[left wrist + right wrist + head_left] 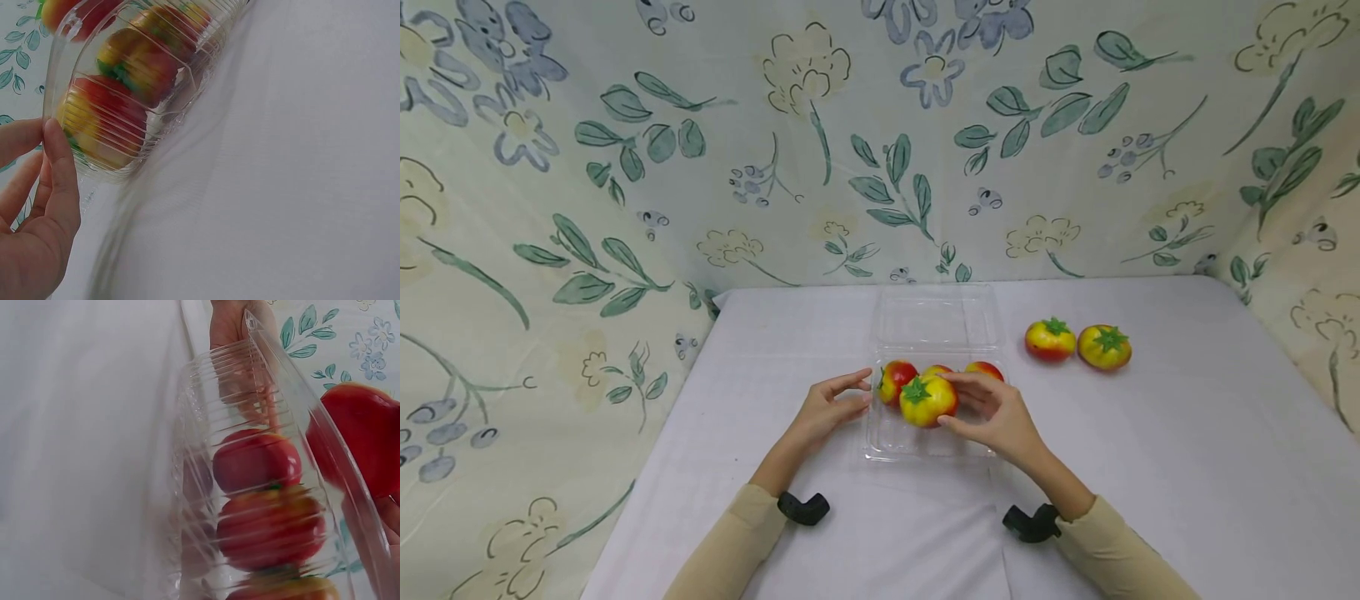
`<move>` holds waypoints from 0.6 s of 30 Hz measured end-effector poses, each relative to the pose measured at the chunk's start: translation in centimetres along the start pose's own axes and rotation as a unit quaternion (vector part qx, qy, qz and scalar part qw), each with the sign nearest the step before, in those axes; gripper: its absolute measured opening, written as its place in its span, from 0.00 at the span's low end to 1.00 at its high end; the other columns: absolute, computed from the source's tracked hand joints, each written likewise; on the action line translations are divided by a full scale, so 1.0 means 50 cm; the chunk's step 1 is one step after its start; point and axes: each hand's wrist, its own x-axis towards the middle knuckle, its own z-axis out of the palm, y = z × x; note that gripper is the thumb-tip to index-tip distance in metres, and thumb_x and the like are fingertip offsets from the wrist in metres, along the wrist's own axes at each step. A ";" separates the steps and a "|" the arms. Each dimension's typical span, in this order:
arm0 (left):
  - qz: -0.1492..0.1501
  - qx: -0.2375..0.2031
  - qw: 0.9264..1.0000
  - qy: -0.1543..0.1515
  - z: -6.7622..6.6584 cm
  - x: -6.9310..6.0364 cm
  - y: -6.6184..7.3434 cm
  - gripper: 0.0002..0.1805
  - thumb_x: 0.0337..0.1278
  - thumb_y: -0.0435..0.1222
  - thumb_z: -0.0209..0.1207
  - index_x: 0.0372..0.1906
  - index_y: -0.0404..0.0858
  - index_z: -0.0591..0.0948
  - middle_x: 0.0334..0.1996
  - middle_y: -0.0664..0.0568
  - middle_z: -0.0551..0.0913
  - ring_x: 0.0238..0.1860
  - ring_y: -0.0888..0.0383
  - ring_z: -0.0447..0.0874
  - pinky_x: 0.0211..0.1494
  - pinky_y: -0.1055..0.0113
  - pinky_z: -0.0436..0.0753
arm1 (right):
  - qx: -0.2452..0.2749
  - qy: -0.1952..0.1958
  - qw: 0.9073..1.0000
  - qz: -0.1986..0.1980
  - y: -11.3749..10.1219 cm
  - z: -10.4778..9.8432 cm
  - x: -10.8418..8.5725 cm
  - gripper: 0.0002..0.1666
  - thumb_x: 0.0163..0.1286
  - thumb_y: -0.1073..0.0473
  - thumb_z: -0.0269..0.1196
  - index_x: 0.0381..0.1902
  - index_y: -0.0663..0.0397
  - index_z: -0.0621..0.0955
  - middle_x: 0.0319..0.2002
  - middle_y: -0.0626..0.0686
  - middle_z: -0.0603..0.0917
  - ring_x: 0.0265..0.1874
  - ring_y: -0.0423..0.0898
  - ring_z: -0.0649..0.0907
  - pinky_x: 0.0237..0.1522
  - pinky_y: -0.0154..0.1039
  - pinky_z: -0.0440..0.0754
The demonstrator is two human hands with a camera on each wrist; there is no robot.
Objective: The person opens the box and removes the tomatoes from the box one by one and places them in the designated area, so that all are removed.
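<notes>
"So, what do the fingers of your right hand (997, 419) grip?"

"One red-and-yellow fruit (927, 408) with a green leafy top. Your thumb is on its near side, your fingers on its far side, above the clear container (897, 443)."

"And your left hand (826, 412)?"

"Its fingers are loosely extended, thumb apart, tips at the container's left wall. Whether they press on it, we can't tell you."

"What lies beyond your fingertips?"

"Three other fruits (901, 379) inside the container, just past the one you hold, then the raised clear lid (936, 323). Well to the right of your right fingers, two spare fruits (1049, 343) sit side by side."

"And the surface under your hands?"

"White cloth (1150, 500), faintly creased on your side. Past its far edge, and to either side of your fingers, rises a floral backdrop (700, 200) with green leaves and blue and cream blooms."
</notes>
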 end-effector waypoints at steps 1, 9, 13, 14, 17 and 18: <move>0.000 0.001 1.000 0.000 0.000 0.000 0.000 0.27 0.61 0.30 0.66 0.66 0.36 0.77 0.51 0.44 0.78 0.43 0.59 0.83 0.50 0.66 0.85 | 0.000 0.001 1.000 -0.002 0.001 -0.002 0.000 0.31 0.55 0.75 0.73 0.57 0.68 0.78 0.57 0.64 0.80 0.55 0.43 0.82 0.57 0.35 0.79; -0.001 0.009 1.000 -0.002 0.000 0.001 0.002 0.28 0.62 0.31 0.66 0.67 0.36 0.76 0.52 0.43 0.78 0.44 0.59 0.83 0.50 0.67 0.84 | -0.008 0.012 1.000 -0.002 -0.001 -0.016 -0.003 0.31 0.55 0.74 0.73 0.58 0.66 0.78 0.57 0.62 0.80 0.56 0.44 0.81 0.57 0.35 0.79; 0.000 0.006 1.000 -0.004 0.001 0.002 0.002 0.27 0.62 0.30 0.65 0.67 0.35 0.76 0.52 0.42 0.78 0.43 0.59 0.83 0.51 0.67 0.84 | -0.007 0.017 1.000 0.002 -0.001 -0.024 -0.004 0.30 0.55 0.74 0.73 0.57 0.66 0.78 0.57 0.62 0.80 0.55 0.43 0.81 0.56 0.35 0.79; 0.000 0.004 1.000 -0.005 0.001 0.002 0.002 0.27 0.62 0.30 0.65 0.67 0.35 0.76 0.52 0.42 0.78 0.43 0.59 0.83 0.51 0.67 0.84 | -0.005 0.019 1.000 0.004 -0.001 -0.027 -0.004 0.31 0.55 0.75 0.73 0.57 0.66 0.78 0.57 0.63 0.80 0.55 0.43 0.81 0.56 0.36 0.80; 0.002 0.003 1.000 -0.004 0.001 0.002 0.002 0.27 0.62 0.29 0.65 0.66 0.35 0.76 0.52 0.42 0.78 0.43 0.59 0.83 0.50 0.67 0.84 | 0.001 0.026 1.000 0.012 -0.001 -0.035 -0.005 0.31 0.56 0.75 0.72 0.58 0.66 0.77 0.57 0.64 0.79 0.55 0.43 0.82 0.56 0.35 0.80; 0.002 0.004 1.000 -0.003 0.001 0.001 0.003 0.27 0.62 0.29 0.65 0.66 0.35 0.76 0.51 0.42 0.78 0.43 0.60 0.83 0.50 0.67 0.84 | 0.001 0.028 1.000 0.013 -0.001 -0.037 -0.005 0.31 0.56 0.75 0.72 0.58 0.66 0.77 0.58 0.64 0.79 0.55 0.43 0.81 0.56 0.35 0.80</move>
